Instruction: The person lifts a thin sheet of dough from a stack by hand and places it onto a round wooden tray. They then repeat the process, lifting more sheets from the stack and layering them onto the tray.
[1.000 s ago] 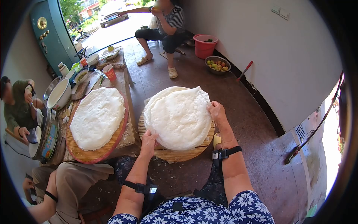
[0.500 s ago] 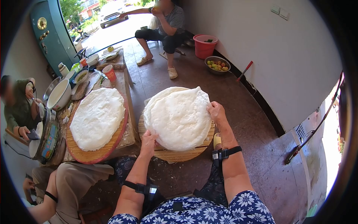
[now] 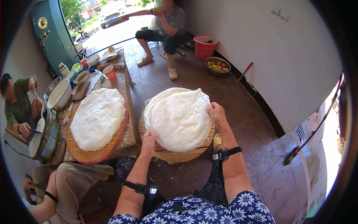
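A large round white sheet, like dough [image 3: 178, 120], lies over a round slatted wooden board [image 3: 182, 155] in front of me. My left hand [image 3: 149, 143] pinches its lower left edge, and my right hand [image 3: 217, 112] grips its right edge. The sheet covers most of the board, whose slats show along the bottom. On the table to the left, a second white sheet [image 3: 99, 119] rests on another round slatted board with a red rim [image 3: 89, 158].
Bowls [image 3: 59, 94] and a red paper cup [image 3: 110, 73] stand on the table. A co-worker [image 3: 18, 100] works at a round pan [image 3: 48, 136] at far left. Another person [image 3: 169, 26] sits near the doorway, beside a red bucket [image 3: 205, 47] and a bowl of fruit [image 3: 217, 66].
At far left the co-worker's hands have moved over the pan, and a raised utensil now shows. My hands and the white sheet have barely moved.
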Available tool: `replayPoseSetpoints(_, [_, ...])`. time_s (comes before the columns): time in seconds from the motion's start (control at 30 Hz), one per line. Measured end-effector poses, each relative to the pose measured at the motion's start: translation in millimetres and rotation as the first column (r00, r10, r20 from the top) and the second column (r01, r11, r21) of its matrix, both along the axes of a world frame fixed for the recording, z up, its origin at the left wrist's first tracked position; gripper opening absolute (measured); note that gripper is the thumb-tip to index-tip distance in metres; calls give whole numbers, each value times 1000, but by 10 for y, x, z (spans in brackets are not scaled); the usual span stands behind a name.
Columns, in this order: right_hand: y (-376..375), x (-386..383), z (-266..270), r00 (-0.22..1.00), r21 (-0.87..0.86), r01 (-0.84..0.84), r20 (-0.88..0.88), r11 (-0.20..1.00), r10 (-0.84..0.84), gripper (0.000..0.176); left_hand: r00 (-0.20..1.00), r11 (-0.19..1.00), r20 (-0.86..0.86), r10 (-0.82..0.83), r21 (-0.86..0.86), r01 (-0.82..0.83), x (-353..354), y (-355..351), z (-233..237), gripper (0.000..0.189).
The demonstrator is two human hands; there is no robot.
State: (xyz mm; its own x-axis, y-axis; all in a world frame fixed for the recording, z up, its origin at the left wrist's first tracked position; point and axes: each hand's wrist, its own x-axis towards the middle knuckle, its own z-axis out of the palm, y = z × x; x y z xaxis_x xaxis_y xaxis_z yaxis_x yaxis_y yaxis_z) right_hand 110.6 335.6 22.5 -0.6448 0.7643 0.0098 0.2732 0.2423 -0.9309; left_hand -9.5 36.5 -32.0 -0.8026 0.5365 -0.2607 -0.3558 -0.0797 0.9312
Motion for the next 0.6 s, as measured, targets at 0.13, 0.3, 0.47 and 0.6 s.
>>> replayPoseSetpoints(0.13, [-3,-9,3,1000,9,5,23,1000,-5,22,1000,1000,-3,6,22,-5,-6,-1,-28,30])
replayPoseSetpoints(0.3, [-4,-12,4,999,6,15,46,1000,-15,22,1000,1000,4,5,30,-5,-1,2,-13,31])
replayPoseSetpoints(0.47, [-35,-1,48,999,-11,18,47,1000,-17,22,1000,1000,-1,0,29,0,6,5,12,31])
replayPoseSetpoints(0.6, [-24,-2,33,998,19,18,68,1000,-19,23,1000,1000,7,-4,22,4,25,7,47,32])
